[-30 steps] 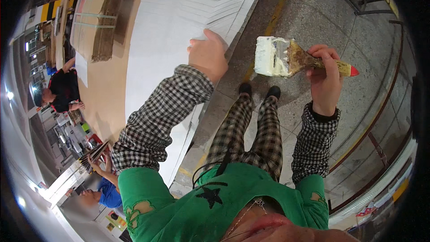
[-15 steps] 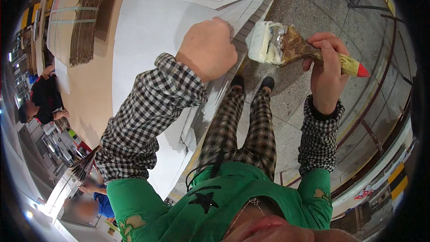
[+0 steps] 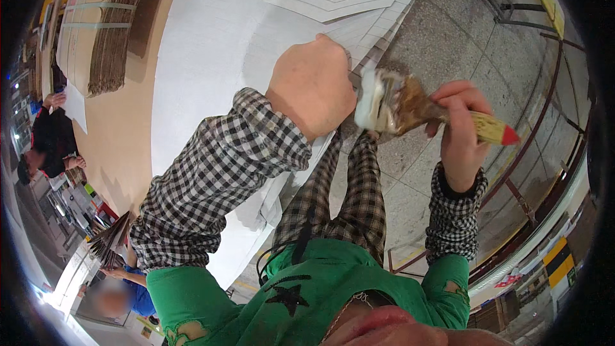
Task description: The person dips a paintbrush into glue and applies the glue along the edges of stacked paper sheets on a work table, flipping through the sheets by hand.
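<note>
In the head view, the right hand (image 3: 462,138) holds a wide flat paintbrush (image 3: 413,107) by its yellow, red-tipped handle, thumb and fingers pinching it together near the neck. The brush is out in front of the person, over the floor (image 3: 442,35), its bristle end thick with white paste and just beside the left hand (image 3: 311,86). Motion blur smears that end, so contact with the sheet edges is hard to judge.

The left hand is curled, knuckles up, over overlapping white sheets (image 3: 211,38) on a tan tabletop (image 3: 125,147); its fingertips are hidden, so I cannot tell whether they pinch anything.

The brush is probably light but head-heavy, with a stiff handle and soft, slippery bristles; the bare handle is the place to hold it. The sheets look thin, flexible and easily creased, best taken by a dry edge.

Compared with half a second ago, the brush sits lower in the picture, nearer the left wrist, and is blurred where it was sharp.
</note>
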Available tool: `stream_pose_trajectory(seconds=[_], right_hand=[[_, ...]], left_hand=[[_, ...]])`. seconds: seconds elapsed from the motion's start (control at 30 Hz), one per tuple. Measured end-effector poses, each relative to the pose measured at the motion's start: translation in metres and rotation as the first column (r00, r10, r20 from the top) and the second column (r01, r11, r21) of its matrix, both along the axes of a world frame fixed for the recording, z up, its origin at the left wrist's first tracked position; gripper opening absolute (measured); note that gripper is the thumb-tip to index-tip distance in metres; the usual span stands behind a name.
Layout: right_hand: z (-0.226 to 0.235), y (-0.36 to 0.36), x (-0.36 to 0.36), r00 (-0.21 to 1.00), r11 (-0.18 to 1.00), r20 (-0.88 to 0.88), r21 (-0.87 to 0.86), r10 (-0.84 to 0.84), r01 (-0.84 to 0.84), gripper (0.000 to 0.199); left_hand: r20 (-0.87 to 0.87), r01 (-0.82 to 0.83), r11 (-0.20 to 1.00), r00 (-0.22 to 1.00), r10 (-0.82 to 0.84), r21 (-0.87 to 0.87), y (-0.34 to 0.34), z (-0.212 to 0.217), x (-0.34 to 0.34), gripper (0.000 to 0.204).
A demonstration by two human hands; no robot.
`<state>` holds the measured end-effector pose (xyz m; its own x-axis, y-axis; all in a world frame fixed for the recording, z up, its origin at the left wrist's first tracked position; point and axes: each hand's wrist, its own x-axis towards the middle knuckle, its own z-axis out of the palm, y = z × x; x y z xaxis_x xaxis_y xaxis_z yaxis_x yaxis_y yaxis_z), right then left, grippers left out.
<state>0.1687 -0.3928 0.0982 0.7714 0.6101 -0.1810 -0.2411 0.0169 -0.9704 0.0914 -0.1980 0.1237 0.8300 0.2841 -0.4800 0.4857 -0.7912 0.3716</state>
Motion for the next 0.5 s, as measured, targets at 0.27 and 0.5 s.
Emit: stream_pose_trajectory(seconds=[0.27,0.5], right_hand=[[0.008,0.003,0.003,0.997,0.999,0.066,-0.025,-0.031,0.033,0.01],[0.012,0.011,-0.001,0.997,0.993,0.056,-0.113,0.048,-0.041,0.009]], left_hand=[[0.039,0.006,1.0,0.999,-0.006,0.009,0.0,-0.001,-0.003,0.021],[0.06,0.005,1.0,0.998,-0.006,0.03,-0.001,-0.002,-0.009,0.026]])
